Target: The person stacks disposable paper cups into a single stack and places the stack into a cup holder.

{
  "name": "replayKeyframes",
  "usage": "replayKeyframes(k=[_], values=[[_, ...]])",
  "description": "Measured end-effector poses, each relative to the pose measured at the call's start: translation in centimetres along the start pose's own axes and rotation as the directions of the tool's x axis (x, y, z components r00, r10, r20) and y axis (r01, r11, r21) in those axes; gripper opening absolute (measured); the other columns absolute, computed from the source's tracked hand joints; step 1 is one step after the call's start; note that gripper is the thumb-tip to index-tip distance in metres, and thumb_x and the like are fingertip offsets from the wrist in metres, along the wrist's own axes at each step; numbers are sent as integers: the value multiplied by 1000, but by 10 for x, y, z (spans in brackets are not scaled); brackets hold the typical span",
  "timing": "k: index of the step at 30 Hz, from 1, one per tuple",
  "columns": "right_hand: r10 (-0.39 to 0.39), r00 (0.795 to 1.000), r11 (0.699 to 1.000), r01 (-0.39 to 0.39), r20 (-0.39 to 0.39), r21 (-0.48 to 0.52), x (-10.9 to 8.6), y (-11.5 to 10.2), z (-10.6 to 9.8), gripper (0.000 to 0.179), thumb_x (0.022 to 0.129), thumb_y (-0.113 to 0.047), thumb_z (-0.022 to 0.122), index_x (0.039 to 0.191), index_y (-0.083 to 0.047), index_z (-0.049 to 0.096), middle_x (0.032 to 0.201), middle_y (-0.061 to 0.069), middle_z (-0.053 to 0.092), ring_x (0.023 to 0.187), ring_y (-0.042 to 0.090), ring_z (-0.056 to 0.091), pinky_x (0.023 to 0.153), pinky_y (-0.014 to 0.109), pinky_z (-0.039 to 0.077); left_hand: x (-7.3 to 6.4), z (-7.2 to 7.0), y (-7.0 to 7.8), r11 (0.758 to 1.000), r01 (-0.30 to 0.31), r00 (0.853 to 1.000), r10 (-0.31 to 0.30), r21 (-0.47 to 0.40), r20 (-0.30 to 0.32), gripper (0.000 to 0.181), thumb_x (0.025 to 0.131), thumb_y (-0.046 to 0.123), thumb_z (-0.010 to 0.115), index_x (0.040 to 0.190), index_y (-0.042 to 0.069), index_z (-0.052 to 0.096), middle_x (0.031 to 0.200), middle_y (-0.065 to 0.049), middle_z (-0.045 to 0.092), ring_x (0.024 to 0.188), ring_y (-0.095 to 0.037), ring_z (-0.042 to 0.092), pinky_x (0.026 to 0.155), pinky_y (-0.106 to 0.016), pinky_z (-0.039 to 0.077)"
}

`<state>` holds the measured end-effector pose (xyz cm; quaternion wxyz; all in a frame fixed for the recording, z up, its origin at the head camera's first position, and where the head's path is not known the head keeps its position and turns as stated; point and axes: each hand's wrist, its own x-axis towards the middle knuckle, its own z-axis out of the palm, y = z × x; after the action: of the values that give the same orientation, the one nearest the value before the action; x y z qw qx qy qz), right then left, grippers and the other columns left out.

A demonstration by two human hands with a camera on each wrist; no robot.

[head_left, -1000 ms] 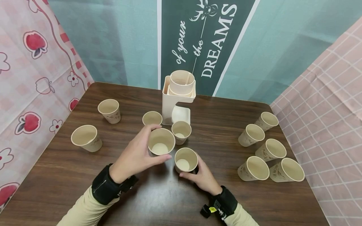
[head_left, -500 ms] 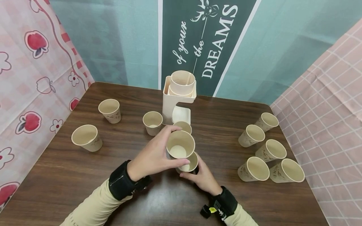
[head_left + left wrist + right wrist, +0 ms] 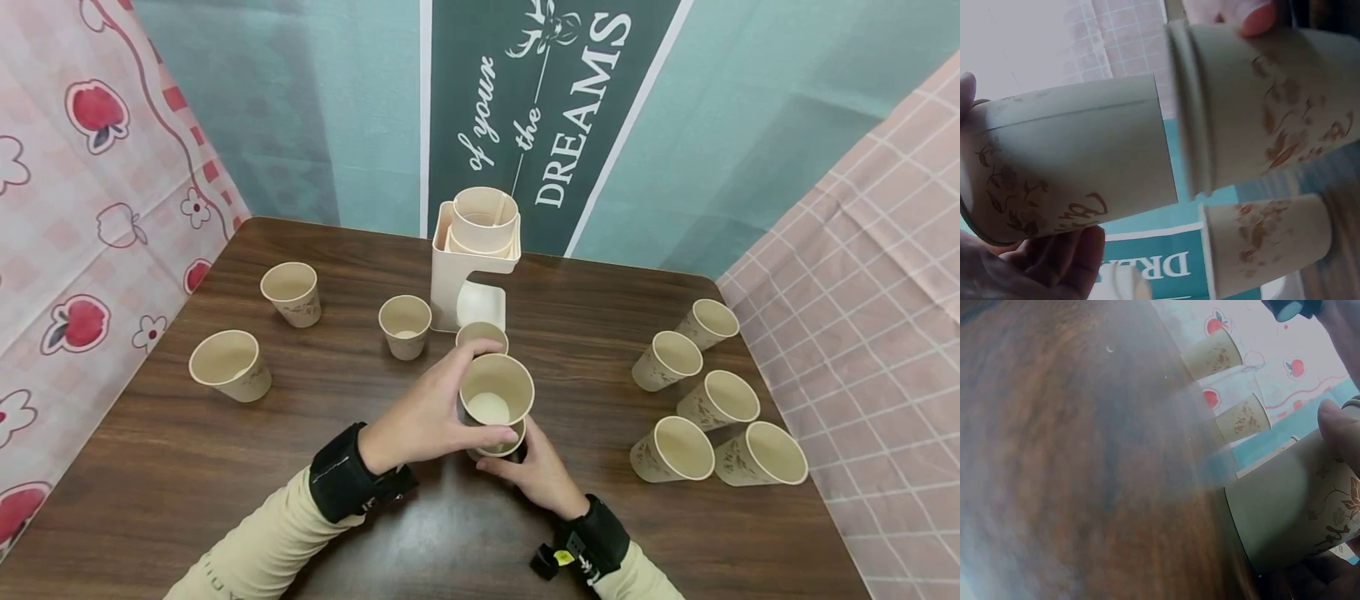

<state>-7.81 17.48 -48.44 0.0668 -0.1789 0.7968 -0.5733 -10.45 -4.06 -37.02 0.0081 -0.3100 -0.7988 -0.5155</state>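
A teal cloth (image 3: 262,108) hangs behind everything, with a dark green panel (image 3: 536,108) down its middle that bears white lettering, "of your", "the" and "DREAMS", and a deer's head. A pink-and-white cloth (image 3: 112,242) with apples and flowers closes the left side, a pink cloth with a white grid (image 3: 877,275) the right. Between them lies the dark brown wood-grain table (image 3: 360,258), with a pale sheen on its near part.

At the back of the table, near the middle, is a cream C-shaped stand (image 3: 446,292), a round cream container (image 3: 480,229) set in its top.

Five paper cups (image 3: 672,448) stand grouped at the right, and two more (image 3: 231,367) stand at the left, apart from each other. One small paper cup (image 3: 405,327) is beside the stand's base; another (image 3: 482,335) is just beyond the hands, partly hidden by them.

The left hand (image 3: 423,417) grips a leaf-printed paper cup (image 3: 497,390) upright between thumb and fingers. Directly below, the right hand (image 3: 546,475) holds nested paper cups (image 3: 1272,106), two rims showing; whether the upper base touches them is unclear. Each wrist wears a black band (image 3: 352,475).
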Motion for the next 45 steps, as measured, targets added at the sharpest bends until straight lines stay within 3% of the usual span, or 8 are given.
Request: replayKeyframes(k=[7,14,36,45], values=[[3,1000,1000,-3,-2,-2,0,-1,0,69,83,-15,86,142,-13,49,136,3,58,126,18,54,109,31,43,0,8,-5,999,10,1000,-11,-36,-12,86,73,28,94,140,5,46,127,-5,57,113,-17,58,99,-37,50],[-19,1000,1000,19,2,-12,0,-1,0,68,83,-16,86,142,-16,51,135,1,58,125,18,53,108,32,42,-2,13,-8,998,11,1000,-10,-63,25,85,73,27,94,141,8,46,135,-5,55,119,-16,55,104,-37,47],[-15,1000,1000,15,-21,-13,-2,2,0,74,84,-14,86,146,-11,47,136,7,59,122,20,55,104,30,44,-11,22,-39,1000,-12,998,10,21,70,80,75,32,92,141,9,53,136,-3,55,123,-19,51,105,-40,46],[-14,1000,999,13,-24,-31,-1,3,0,76,84,-14,86,148,-9,46,137,9,59,126,25,54,109,34,41,-14,26,-50,999,-13,992,7,46,123,81,75,33,92,141,7,53,136,-5,55,125,-20,50,106,-42,45]])
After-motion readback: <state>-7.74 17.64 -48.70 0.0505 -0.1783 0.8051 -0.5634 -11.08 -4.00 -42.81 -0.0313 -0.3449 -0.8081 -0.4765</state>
